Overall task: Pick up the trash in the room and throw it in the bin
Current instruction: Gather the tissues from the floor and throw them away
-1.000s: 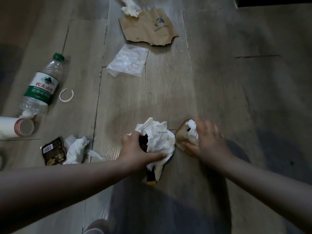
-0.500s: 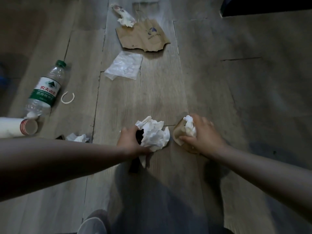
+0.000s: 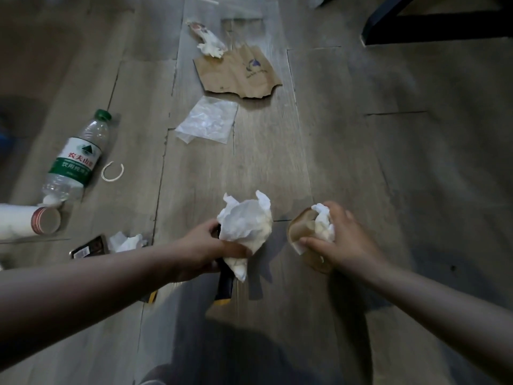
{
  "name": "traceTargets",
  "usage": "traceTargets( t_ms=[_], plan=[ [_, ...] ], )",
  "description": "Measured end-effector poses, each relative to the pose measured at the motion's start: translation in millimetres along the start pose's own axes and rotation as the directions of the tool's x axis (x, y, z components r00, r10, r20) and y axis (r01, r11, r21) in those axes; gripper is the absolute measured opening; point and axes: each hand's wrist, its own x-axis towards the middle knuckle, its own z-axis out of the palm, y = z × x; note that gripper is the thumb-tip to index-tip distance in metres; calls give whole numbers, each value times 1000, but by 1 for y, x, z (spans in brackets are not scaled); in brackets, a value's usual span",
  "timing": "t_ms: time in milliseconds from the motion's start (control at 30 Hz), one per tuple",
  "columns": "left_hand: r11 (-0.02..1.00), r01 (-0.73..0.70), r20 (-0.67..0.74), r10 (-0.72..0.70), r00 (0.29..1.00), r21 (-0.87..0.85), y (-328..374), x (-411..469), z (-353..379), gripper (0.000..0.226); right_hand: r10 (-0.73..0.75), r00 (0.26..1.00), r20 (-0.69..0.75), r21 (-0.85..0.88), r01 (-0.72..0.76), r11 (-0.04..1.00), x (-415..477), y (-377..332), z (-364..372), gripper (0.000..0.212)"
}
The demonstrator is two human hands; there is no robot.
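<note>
The left grip [image 3: 200, 245] is closed around a big crumpled tissue [image 3: 245, 223], white and soft with sharp folds. It also holds a dark glossy wrapper [image 3: 225, 284], flat and long with a yellow end, which hangs below. The right grip [image 3: 342, 241] pinches a small white wad [image 3: 323, 227] together with a brown paper [image 3: 297, 230] curved like a shallow shell. I cannot tell whether this paper touches the floor [image 3: 361, 151], which is grey planks with wood grain and thin seams.

On the floor to the left lie a small tissue [image 3: 127, 241] just beside a dark packet [image 3: 87, 247]. There is also a white cup [image 3: 25, 222] on its side and a clear bottle [image 3: 75, 159] with a green cap. Next to the bottle is a thin white ring [image 3: 112, 170], not fully closed. Farther ahead lie a wrinkled clear bag [image 3: 208, 123], a torn brown sheet [image 3: 238, 73] with a printed logo, and a twisted far tissue [image 3: 208, 41] at its corner.

Compared with half a second ago, both grips hold the same things. The yellow end of the wrapper shows now, and the packet has come out from behind the left arm.

Both bare arms reach forward with the backs of the hands up. The left thumb lies over the lower part of the tissue. The right thumb presses on the near edge of the brown paper.
</note>
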Motion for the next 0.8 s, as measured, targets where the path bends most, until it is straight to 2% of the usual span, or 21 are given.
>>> traceTargets(
  t_ms=[133,233,367,500,600,700,800],
  plan=[
    [1000,-6,-17,5,1000,-27,9,17,-8,63,13,1000,3,111,-13,994,16,-3,-1,78],
    [996,-32,-83,25,996,-84,22,22,-15,70,60,998,37,216,-67,974,23,-8,-17,81],
    [985,-56,-166,28,986,-166,42,-2,-13,67,170,985,19,222,-170,960,13,-28,-49,84],
    [965,-32,-238,-33,971,-262,66,-60,8,59,251,968,21,239,-249,939,-26,-73,-80,82],
    [953,-28,-234,-46,971,-302,99,-119,24,60,288,958,16,302,-279,911,-64,-115,-117,78],
    [936,-33,-243,-57,968,-350,147,-191,43,51,337,941,-14,344,-312,885,-105,-163,-174,74],
    [936,-40,-243,-50,969,-351,200,-258,61,56,358,931,-67,334,-318,888,-141,-207,-248,75]
  ],
)
